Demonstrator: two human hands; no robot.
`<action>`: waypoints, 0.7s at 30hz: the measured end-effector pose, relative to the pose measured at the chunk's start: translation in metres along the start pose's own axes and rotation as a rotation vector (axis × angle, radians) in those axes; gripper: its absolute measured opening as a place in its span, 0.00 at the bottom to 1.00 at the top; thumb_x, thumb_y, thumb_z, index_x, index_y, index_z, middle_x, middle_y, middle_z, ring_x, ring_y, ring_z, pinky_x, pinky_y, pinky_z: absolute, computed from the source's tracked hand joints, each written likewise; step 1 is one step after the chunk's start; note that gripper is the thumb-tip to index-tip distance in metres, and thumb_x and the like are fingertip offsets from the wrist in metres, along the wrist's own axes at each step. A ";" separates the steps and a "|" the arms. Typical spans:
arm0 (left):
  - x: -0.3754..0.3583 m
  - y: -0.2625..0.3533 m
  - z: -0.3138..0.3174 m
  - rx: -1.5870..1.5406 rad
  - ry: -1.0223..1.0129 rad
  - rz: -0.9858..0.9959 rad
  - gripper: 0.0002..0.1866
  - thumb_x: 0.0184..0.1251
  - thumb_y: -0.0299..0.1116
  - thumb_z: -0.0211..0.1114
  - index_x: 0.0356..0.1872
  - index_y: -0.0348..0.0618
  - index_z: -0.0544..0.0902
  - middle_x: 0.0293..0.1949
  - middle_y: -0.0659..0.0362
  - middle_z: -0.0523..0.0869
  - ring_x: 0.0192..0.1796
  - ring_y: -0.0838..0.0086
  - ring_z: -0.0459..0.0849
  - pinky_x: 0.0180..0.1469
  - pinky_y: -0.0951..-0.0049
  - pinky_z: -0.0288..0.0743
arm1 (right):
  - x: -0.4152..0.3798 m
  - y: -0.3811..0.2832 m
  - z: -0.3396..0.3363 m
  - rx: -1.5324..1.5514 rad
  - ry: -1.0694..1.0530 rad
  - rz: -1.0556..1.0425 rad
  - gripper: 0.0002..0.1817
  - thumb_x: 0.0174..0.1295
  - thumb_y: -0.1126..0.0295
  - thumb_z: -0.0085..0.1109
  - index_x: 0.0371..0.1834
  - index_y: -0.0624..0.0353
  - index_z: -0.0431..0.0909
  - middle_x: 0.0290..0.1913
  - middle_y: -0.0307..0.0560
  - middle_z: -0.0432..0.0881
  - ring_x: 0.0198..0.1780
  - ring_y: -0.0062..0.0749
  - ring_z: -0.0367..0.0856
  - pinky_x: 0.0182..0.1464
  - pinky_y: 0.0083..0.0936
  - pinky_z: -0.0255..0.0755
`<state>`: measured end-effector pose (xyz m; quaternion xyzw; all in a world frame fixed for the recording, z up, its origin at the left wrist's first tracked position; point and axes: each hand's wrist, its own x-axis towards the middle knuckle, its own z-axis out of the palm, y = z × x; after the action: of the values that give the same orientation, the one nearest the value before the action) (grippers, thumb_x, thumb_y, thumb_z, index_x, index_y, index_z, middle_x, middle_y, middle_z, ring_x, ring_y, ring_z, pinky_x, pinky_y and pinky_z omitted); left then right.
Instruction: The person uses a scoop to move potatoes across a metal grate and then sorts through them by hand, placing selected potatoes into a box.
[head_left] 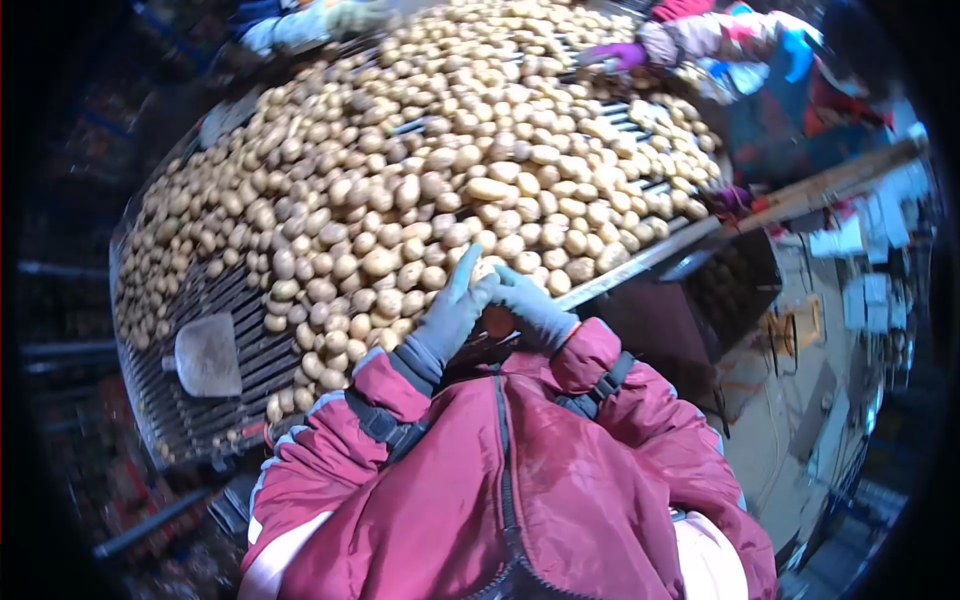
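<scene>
Both my hands wear grey-blue gloves and meet in front of my chest at the near edge of a large heap of potatoes (pixel 380 262). Between the fingertips of my left hand (pixel 452 315) and my right hand (pixel 532 303) sits a pale potato (pixel 484 269), partly covered by the gloves. The left index finger points upward along its side. My right fingers curl in from the other side and touch the left hand. More potatoes lie just beyond the fingertips.
The heap rests on a slatted metal table (pixel 200 300) with a raised rim. A scoop (pixel 208 356) lies on the slats at left. Across the table are a co-worker's purple glove (pixel 615 56) and another person's pale sleeve (pixel 290 30). A wooden rail (pixel 830 185) runs off right.
</scene>
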<state>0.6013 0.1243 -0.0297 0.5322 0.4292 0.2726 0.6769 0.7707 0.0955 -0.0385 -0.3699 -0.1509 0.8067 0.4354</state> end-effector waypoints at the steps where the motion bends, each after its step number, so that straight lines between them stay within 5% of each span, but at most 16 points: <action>1: 0.001 -0.001 0.011 0.157 -0.026 0.047 0.39 0.80 0.50 0.56 0.80 0.35 0.56 0.72 0.43 0.70 0.75 0.61 0.68 0.75 0.65 0.62 | -0.004 0.002 -0.006 0.022 0.017 -0.017 0.23 0.65 0.66 0.65 0.62 0.59 0.76 0.49 0.43 0.85 0.48 0.30 0.85 0.49 0.30 0.82; 5: 0.009 -0.008 0.041 0.299 -0.190 0.130 0.36 0.80 0.48 0.57 0.79 0.37 0.59 0.71 0.46 0.73 0.72 0.63 0.70 0.73 0.65 0.64 | -0.031 0.004 -0.027 0.042 0.140 -0.084 0.21 0.64 0.68 0.68 0.59 0.58 0.76 0.49 0.42 0.85 0.48 0.30 0.85 0.51 0.30 0.81; 10: 0.041 -0.050 0.044 0.099 -0.462 0.092 0.34 0.81 0.45 0.58 0.78 0.39 0.62 0.68 0.48 0.76 0.70 0.65 0.74 0.71 0.66 0.68 | -0.063 0.004 -0.067 -0.060 0.211 -0.375 0.19 0.66 0.64 0.68 0.56 0.61 0.79 0.47 0.41 0.85 0.47 0.28 0.84 0.52 0.28 0.78; 12: 0.047 -0.012 0.029 0.474 -0.321 0.067 0.30 0.81 0.43 0.58 0.76 0.38 0.65 0.65 0.50 0.78 0.66 0.67 0.76 0.70 0.68 0.68 | -0.091 -0.003 -0.080 -0.171 0.484 -0.404 0.18 0.68 0.66 0.66 0.57 0.62 0.80 0.47 0.41 0.86 0.47 0.26 0.84 0.53 0.26 0.78; 16: 0.057 0.019 0.009 0.532 -0.032 0.181 0.27 0.81 0.40 0.56 0.74 0.38 0.69 0.66 0.49 0.78 0.66 0.66 0.76 0.70 0.68 0.68 | -0.146 -0.004 -0.126 -0.115 0.623 -0.614 0.18 0.69 0.70 0.66 0.58 0.64 0.79 0.46 0.41 0.86 0.47 0.27 0.85 0.55 0.24 0.77; 20: 0.094 -0.019 -0.074 0.626 0.165 0.313 0.27 0.77 0.39 0.61 0.71 0.36 0.72 0.70 0.49 0.74 0.72 0.61 0.70 0.75 0.63 0.63 | -0.221 -0.013 -0.148 0.138 0.864 -0.620 0.17 0.67 0.67 0.68 0.57 0.58 0.79 0.42 0.44 0.85 0.33 0.32 0.85 0.32 0.37 0.82; 21: 0.094 -0.017 -0.094 0.761 0.233 0.356 0.27 0.76 0.38 0.62 0.71 0.36 0.72 0.70 0.48 0.73 0.73 0.59 0.69 0.75 0.61 0.62 | -0.239 -0.009 -0.176 0.045 1.007 -0.651 0.16 0.67 0.65 0.67 0.56 0.56 0.80 0.41 0.44 0.85 0.35 0.33 0.86 0.35 0.36 0.82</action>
<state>0.5632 0.2429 -0.0792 0.7751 0.4743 0.2655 0.3220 0.9874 -0.1080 -0.0419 -0.6320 -0.0145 0.3605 0.6859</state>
